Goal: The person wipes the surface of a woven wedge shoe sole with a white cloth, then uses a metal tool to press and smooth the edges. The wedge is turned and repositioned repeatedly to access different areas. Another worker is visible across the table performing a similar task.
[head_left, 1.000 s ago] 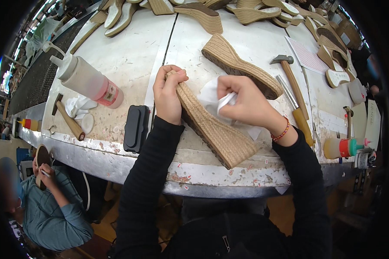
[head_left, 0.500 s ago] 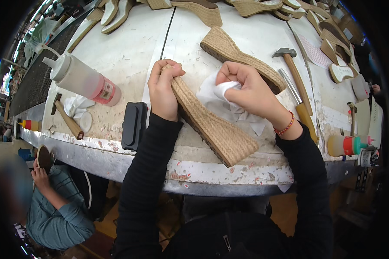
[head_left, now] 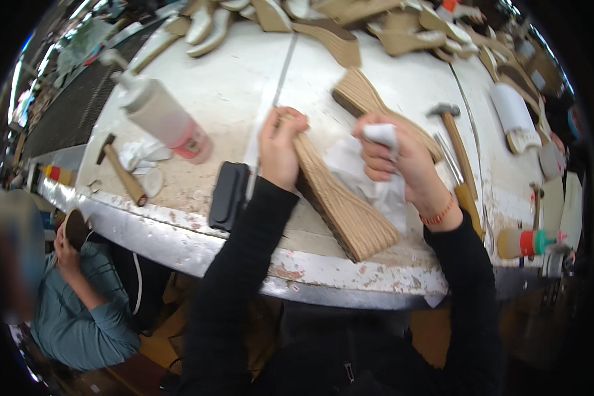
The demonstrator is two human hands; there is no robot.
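My left hand (head_left: 280, 148) is closed around the narrow toe end of a woven wedge shoe sole (head_left: 340, 198), whose thick heel end points toward me near the table's front edge. My right hand (head_left: 399, 158) is a closed fist, gripping a white cloth (head_left: 381, 135) that shows above the fingers. Cloth also hangs and lies below that hand, behind the wedge. A gap separates my right hand from the wedge sole. Beyond it a second woven wedge sole (head_left: 386, 109) lies on the table. The picture is somewhat blurred.
Left on the table are a squeeze bottle (head_left: 171, 125), a small hammer (head_left: 122, 169) and a black case (head_left: 229, 196). To the right lie another hammer (head_left: 460, 145) and a wooden-handled tool (head_left: 468, 208). Many wedge soles (head_left: 402, 33) are heaped at the back. A co-worker (head_left: 79, 303) sits at left.
My right hand has turned into a fist, with the cloth now poking out above it. The whole view has shifted, so table items appear further right. My left hand keeps its hold on the wedge sole.
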